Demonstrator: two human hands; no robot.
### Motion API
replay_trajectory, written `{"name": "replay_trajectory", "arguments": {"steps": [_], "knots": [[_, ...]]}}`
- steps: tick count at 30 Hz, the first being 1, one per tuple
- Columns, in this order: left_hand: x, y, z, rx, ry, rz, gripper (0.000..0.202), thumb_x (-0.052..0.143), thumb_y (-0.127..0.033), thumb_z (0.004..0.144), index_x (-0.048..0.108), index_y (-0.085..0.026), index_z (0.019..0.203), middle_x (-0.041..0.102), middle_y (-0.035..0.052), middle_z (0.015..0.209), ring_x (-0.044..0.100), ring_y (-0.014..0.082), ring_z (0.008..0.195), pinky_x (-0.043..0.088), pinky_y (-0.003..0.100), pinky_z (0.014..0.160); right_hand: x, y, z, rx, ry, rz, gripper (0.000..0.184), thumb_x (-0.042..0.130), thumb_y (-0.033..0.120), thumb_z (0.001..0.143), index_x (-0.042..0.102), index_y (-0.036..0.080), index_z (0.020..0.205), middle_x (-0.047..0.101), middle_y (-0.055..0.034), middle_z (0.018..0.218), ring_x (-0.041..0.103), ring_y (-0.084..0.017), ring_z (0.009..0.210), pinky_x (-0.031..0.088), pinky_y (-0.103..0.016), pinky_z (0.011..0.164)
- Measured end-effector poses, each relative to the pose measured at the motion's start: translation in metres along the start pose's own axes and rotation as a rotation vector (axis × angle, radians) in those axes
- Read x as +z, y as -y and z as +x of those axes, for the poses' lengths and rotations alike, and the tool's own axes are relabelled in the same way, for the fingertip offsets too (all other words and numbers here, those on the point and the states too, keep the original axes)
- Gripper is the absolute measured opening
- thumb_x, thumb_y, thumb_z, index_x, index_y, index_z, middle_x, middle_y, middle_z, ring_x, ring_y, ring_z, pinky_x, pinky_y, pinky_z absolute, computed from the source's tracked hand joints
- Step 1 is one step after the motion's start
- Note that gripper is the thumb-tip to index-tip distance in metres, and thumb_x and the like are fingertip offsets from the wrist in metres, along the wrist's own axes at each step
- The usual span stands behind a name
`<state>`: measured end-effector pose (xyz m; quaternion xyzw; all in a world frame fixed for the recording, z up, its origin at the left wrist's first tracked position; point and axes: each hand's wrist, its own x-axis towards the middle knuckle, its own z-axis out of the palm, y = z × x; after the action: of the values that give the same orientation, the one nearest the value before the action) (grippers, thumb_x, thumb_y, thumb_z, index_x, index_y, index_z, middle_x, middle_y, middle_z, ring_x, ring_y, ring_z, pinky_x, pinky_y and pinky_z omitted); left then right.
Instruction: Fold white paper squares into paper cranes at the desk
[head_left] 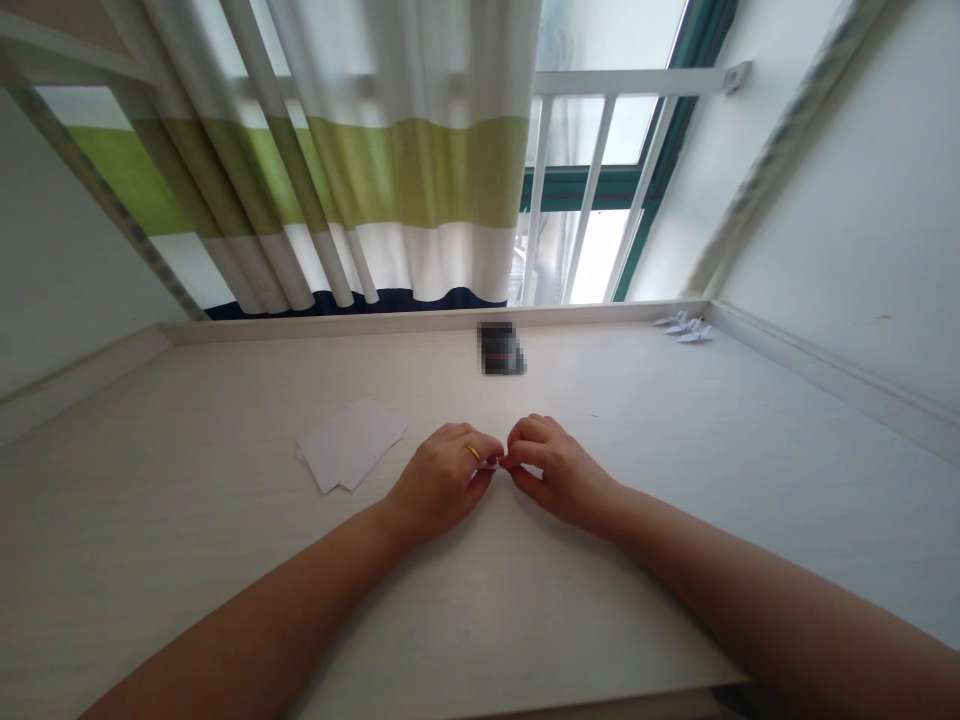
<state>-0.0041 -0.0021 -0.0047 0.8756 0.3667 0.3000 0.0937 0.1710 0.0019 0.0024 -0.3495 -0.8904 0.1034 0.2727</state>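
Observation:
My left hand point(444, 478) and my right hand point(556, 468) rest on the pale wooden desk point(225, 560), fingertips meeting at the middle. Both are curled in a pinch on a small white folded piece of paper point(496, 465), almost hidden between the fingers. A gold ring sits on a finger of my left hand. A small stack of white paper sheets point(351, 443) lies just left of my left hand, apart from it.
A small dark blurred object point(501, 348) stands at the desk's back edge. Several small folded white paper figures point(684, 327) lie in the back right corner. Behind the desk hang a green-and-white striped curtain point(360, 170) and window bars point(592, 190).

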Motion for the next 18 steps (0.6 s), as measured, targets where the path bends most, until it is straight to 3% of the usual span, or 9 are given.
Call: {"name": "replay_trajectory", "arguments": {"steps": [3,7,11,18], "knots": [[-0.002,0.001,0.001,-0.045,0.141,-0.078,0.011,0.050,-0.015,0.072,0.054,-0.018,0.081,0.059,0.0037,0.080,0.052,0.0153,0.077,0.041,0.027,0.072,0.003,-0.002,0.000,-0.040,0.096,-0.036,0.015,0.052,0.007,0.071,0.063,0.016,0.072,0.056,-0.0067,0.077,0.049,-0.016,0.073,0.039,-0.032,0.071],[-0.006,0.001,0.003,-0.108,0.239,-0.199,0.012,0.052,-0.019,0.071,0.057,-0.017,0.082,0.058,0.0034,0.083,0.052,0.0146,0.078,0.041,0.025,0.072,-0.001,-0.002,0.000,-0.071,0.203,-0.017,0.016,0.050,0.009,0.073,0.065,0.016,0.076,0.058,-0.0077,0.080,0.051,-0.016,0.077,0.040,-0.031,0.073],[-0.007,0.006,0.005,-0.188,0.241,-0.303,0.016,0.047,-0.019,0.076,0.062,-0.017,0.082,0.061,0.0028,0.082,0.054,0.0132,0.077,0.042,0.025,0.072,-0.008,-0.002,0.000,-0.145,0.254,-0.010,0.017,0.049,0.012,0.077,0.066,0.015,0.083,0.058,-0.0084,0.083,0.052,-0.015,0.077,0.041,-0.029,0.074],[-0.004,0.010,0.004,-0.318,0.244,-0.414,0.016,0.056,-0.020,0.069,0.062,-0.016,0.083,0.063,0.0023,0.082,0.056,0.0139,0.076,0.044,0.025,0.072,-0.008,-0.002,0.000,-0.180,0.273,-0.083,0.018,0.048,0.016,0.080,0.066,0.015,0.082,0.057,-0.0084,0.081,0.051,-0.015,0.077,0.040,-0.029,0.072]]}}
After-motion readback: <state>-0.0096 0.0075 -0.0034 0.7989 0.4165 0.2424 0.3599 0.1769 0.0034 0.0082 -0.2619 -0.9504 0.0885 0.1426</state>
